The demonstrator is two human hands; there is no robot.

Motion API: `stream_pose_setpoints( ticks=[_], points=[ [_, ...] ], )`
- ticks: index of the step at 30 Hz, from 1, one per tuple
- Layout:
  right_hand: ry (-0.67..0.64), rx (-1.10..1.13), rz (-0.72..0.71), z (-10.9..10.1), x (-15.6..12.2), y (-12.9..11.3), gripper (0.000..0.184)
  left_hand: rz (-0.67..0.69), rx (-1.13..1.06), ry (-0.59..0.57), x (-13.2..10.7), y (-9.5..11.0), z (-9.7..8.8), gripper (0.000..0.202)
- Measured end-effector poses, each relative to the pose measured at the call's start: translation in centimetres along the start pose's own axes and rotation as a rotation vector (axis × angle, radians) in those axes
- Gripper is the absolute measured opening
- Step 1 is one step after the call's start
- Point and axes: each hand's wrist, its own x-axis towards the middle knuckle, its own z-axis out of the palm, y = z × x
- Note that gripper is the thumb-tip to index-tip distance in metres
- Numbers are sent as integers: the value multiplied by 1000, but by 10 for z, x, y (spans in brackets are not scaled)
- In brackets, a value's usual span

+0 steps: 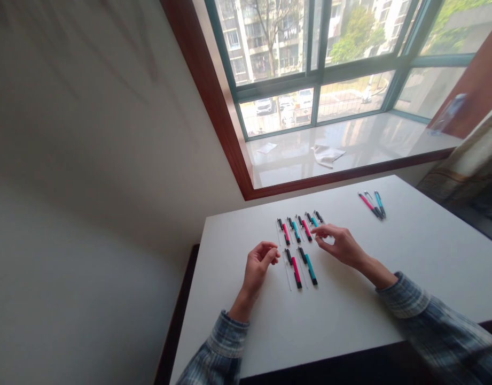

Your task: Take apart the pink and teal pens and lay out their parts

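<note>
Several pens with black ends and pink or teal barrels lie in two rows on the white table (342, 315), each beside a thin clear strip. My right hand (336, 243) hovers at the far row's right end, its fingertips over a teal pen (313, 221). It holds nothing that I can see. My left hand (260, 262) is curled, just left of a pink pen (296, 271) in the near row. A loose group of three pens (372, 205) lies towards the far right of the table, away from both hands.
The table's far corner meets a wall on the left and a wooden-framed window sill (342, 155) beyond. A white cloth (326, 155) and a paper sheet (267, 148) lie on the sill. Patterned fabric (466, 166) hangs at the right.
</note>
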Motion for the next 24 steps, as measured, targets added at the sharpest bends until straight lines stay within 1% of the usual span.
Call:
stream_pose_setpoints(
  ticks=[2,6,11,16,20,24],
  points=[
    [-9,-79,-8,-1,-5,4,24,-1,4,0,0,0,0,23],
    [5,-140,-16,-2,-8,9,21,-2,8,8,-1,1,2,21],
    [-4,-91,29,2,-9,8,16,1,21,12,-2,1,2,21],
    [-6,-64,67,6,-10,7,24,5,27,14,-2,1,2,21],
    [-14,-52,81,5,-10,4,22,10,33,14,-2,1,3,21],
    [12,-38,102,5,-10,-2,20,13,44,11,-2,1,2,20]
  ],
)
